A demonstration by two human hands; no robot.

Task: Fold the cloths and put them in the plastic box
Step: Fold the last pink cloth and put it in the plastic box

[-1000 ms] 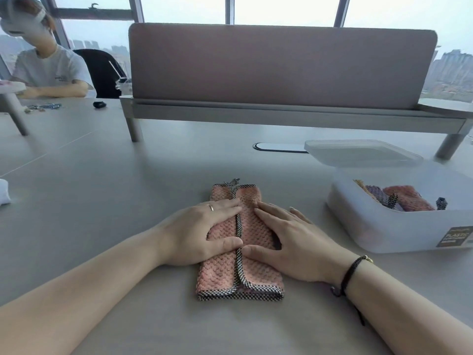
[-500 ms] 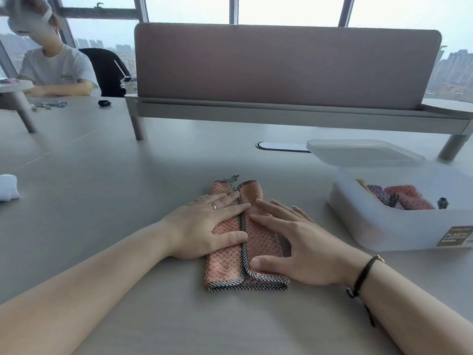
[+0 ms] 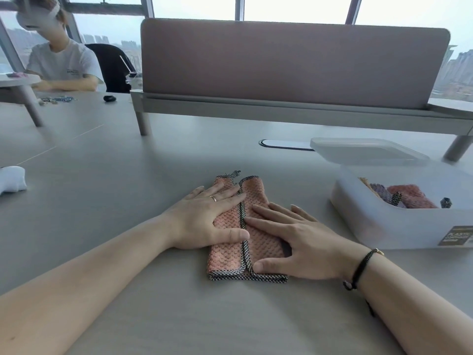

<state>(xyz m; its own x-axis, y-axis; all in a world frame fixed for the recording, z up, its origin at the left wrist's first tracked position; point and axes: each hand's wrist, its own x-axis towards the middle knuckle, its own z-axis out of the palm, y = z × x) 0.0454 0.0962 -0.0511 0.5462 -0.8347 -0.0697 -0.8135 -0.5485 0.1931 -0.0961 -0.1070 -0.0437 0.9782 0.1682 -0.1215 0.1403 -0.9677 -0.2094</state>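
Observation:
A pink waffle cloth (image 3: 258,243) with black-and-white checked trim lies folded into a narrow strip on the grey table (image 3: 128,201), both side flaps meeting along the middle. My left hand (image 3: 207,219) lies flat on its left flap with fingers spread. My right hand (image 3: 299,239) presses flat on the right flap, thumb near the front hem. The white plastic box (image 3: 399,226) stands open to the right, with folded cloths (image 3: 407,198) inside, pink and purple among them.
The box lid (image 3: 366,151) leans at the box's far side. A pink desk divider (image 3: 291,65) on a raised shelf runs across the back. A white object (image 3: 11,179) lies at the left edge. Another person (image 3: 61,62) sits at the far left.
Both hands have stayed flat on the cloth, sliding slightly along the flaps. The view has shifted a little to the left.

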